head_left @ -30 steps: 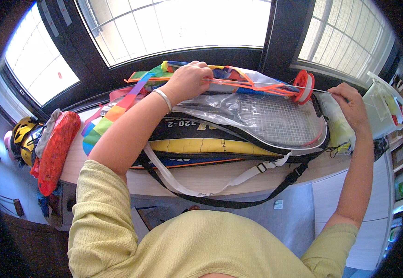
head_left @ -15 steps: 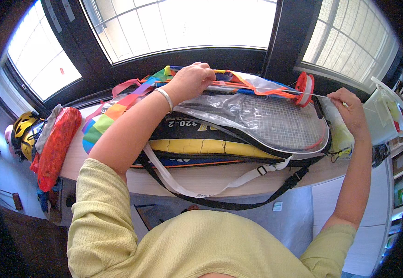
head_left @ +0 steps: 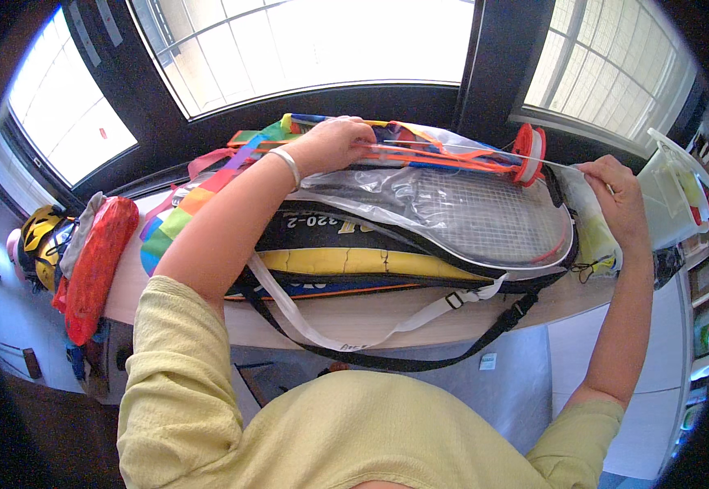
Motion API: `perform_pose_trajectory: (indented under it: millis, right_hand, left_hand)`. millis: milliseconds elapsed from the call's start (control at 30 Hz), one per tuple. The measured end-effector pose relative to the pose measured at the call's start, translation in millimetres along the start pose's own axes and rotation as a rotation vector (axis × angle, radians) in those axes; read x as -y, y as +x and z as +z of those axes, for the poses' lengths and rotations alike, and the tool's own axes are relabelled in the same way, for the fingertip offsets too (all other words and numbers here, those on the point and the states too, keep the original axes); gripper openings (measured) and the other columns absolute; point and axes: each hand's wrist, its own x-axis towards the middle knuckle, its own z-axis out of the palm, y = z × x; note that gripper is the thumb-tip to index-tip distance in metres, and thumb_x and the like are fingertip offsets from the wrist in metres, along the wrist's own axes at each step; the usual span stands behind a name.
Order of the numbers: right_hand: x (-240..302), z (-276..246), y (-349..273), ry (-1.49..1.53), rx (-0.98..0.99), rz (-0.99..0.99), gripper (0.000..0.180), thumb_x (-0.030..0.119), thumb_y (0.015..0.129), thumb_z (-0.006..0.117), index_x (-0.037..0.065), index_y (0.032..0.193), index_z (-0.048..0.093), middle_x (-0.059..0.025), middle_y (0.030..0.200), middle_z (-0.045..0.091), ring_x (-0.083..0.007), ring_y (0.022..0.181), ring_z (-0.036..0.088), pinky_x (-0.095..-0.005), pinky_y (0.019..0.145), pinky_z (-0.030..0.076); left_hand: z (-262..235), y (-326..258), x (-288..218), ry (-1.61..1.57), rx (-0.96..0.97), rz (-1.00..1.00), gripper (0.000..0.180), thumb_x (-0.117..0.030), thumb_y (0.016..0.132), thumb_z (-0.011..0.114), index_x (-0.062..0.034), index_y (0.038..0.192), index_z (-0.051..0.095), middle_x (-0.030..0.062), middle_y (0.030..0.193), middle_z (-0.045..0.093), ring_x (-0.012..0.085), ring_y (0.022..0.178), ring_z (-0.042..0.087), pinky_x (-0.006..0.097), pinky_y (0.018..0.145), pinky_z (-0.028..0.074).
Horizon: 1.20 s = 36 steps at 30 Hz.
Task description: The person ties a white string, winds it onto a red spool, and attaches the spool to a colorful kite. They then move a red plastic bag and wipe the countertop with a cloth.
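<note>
A folded multicoloured kite (head_left: 436, 138) lies along the back of the wooden top, with orange strips and a rainbow tail (head_left: 195, 205) trailing left. My left hand (head_left: 334, 145), with a bangle at its wrist, is closed on the kite's upper edge; its fingertips are partly hidden. At the right, my right hand (head_left: 613, 183) is closed, pinching the end of a thin pale rod (head_left: 562, 165). The rod runs left over the kite. A red reel (head_left: 528, 155) wound with white string sits beside the rod at the kite's right end.
Before the kite lie a racket bag (head_left: 330, 232) with a clear cover and a racket (head_left: 485, 216). White and black straps (head_left: 444, 359) hang over the front edge. Left are a red bundle (head_left: 98, 269) and yellow helmet (head_left: 45, 232); right, a translucent bin (head_left: 671, 200).
The rod's left end now shows just right of my left hand. The orange strips lie straighter beside it. Both hands stay in nearly the same places, and the view has shifted slightly.
</note>
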Motion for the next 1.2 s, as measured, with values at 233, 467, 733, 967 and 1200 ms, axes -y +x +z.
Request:
perform_pose_trajectory:
  millis: [233,467,733,967,1200]
  right_hand:
    - [6.1,-6.9,3.2,-0.073,-0.052,-0.062,0.01,0.002,0.081,0.062,0.0,0.09,0.066,-0.01,0.08,0.062,-0.0248,0.078,0.062,-0.0326,0.071,0.047]
    - [2.0,-8.4,6.2,-0.024,-0.02,-0.008,0.012,0.003,0.082,0.063,0.002,0.092,0.066,-0.0088,0.084,0.063,-0.0228,0.082,0.061,-0.0317,0.077,0.046]
    - [-13.7,-0.9,4.4,0.201,0.031,0.154,0.012,0.0,0.083,0.06,0.0,0.093,0.066,-0.006,0.084,0.062,-0.016,0.082,0.059,-0.0259,0.076,0.046]
    - [-14.1,-1.7,5.4,0.148,0.072,0.039,0.011,0.0,0.083,0.06,0.0,0.093,0.065,-0.0062,0.084,0.062,-0.0166,0.081,0.06,-0.0262,0.076,0.046]
    - [2.0,2.8,0.9,0.044,0.024,0.043,0.012,0.001,0.083,0.06,0.0,0.094,0.065,-0.0094,0.084,0.062,-0.0199,0.081,0.061,-0.0286,0.074,0.047]
  left_hand:
    - [-17.4,-14.1,-25.7,0.198,-0.212,0.164,0.014,-0.014,0.079,0.065,-0.0076,0.085,0.054,0.0082,0.087,0.057,0.0267,0.088,0.058,0.037,0.078,0.049]
    - [-20.7,-17.1,-37.4,0.132,-0.217,0.149,0.009,-0.014,0.085,0.061,-0.006,0.09,0.06,0.0093,0.089,0.059,0.0275,0.086,0.06,0.037,0.077,0.049]
    - [-24.2,-13.9,-24.1,-0.296,0.024,-0.095,0.022,-0.02,0.091,0.059,-0.0007,0.098,0.066,0.0103,0.078,0.065,0.0175,0.071,0.059,0.029,0.069,0.049]
    - [-36.7,-0.9,-14.9,-0.456,0.266,-0.313,0.025,-0.02,0.091,0.06,-0.0002,0.106,0.066,-0.0012,0.083,0.065,0.006,0.077,0.053,0.024,0.073,0.047]
    - [-46.5,11.2,-15.6,-0.397,0.288,-0.296,0.027,-0.023,0.091,0.06,-0.0022,0.107,0.067,0.0001,0.084,0.066,0.0083,0.077,0.056,0.026,0.078,0.047]
